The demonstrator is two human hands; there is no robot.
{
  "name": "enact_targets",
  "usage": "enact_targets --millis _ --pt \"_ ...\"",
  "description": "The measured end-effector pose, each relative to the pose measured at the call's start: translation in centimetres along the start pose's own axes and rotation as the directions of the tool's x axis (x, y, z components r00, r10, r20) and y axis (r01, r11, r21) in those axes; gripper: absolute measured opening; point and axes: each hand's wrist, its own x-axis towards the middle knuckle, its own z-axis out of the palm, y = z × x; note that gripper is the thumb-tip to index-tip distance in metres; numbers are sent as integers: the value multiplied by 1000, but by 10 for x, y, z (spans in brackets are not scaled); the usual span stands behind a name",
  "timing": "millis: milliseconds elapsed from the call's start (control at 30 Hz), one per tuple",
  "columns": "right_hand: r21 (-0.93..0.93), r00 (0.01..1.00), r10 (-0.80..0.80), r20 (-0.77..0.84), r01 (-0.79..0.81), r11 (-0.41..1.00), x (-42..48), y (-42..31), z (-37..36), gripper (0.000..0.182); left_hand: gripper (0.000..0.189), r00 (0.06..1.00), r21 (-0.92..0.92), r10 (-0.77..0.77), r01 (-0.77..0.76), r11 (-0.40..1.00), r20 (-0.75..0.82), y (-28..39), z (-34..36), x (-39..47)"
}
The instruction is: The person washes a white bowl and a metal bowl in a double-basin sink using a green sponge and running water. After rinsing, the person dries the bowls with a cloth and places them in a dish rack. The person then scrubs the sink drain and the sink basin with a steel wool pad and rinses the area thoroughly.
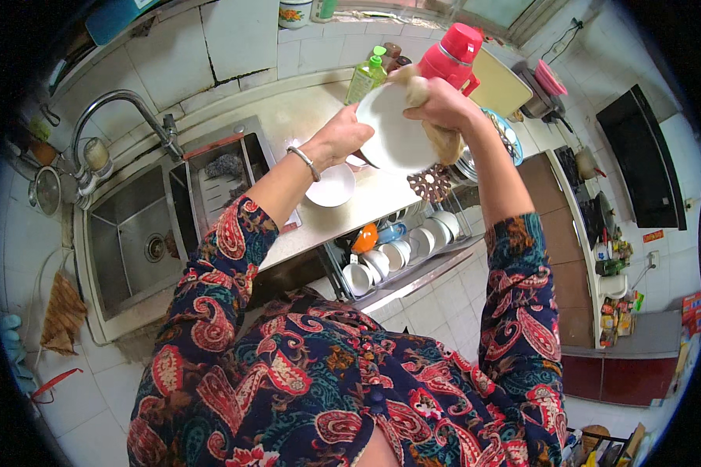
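My left hand grips the left rim of a large white bowl, which is tilted above the counter. My right hand holds a tan cloth against the bowl's right side; part of the cloth hangs over the rim. Below my left hand, a smaller white bowl stands on the counter. A brown slatted trivet lies at the counter's front edge. Beneath it, a pulled-out drawer rack holds several white bowls and an orange item.
At the left is a stainless steel sink with a curved faucet. A green pump bottle and a red thermos stand behind the bowl. A yellowish board leans at the wall. The open drawer juts out before me.
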Motion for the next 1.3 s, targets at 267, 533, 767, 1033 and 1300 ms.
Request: enact_targets --millis 267,533,767,1033,1300 --pt "861 499 708 -500 373 345 -14 24 140 25 49 737 246 489 -423 872 -467 -77 32 37" --pt "229 855 197 -481 -95 969 -53 18 32 26 23 811 980 582 -157 120 59 -3 2 46" --pt "829 485 681 -549 208 520 -60 -7 125 26 29 842 580 337 -36 814 -421 -86 14 40" --pt "762 678 416 -606 345 547 -86 23 98 58 15 890 -418 -426 453 788 162 -85 40 18" --pt "774 806 490 -331 529 -348 -76 25 133 72 19 942 -46 -118 109 993 -315 -66 71 32"
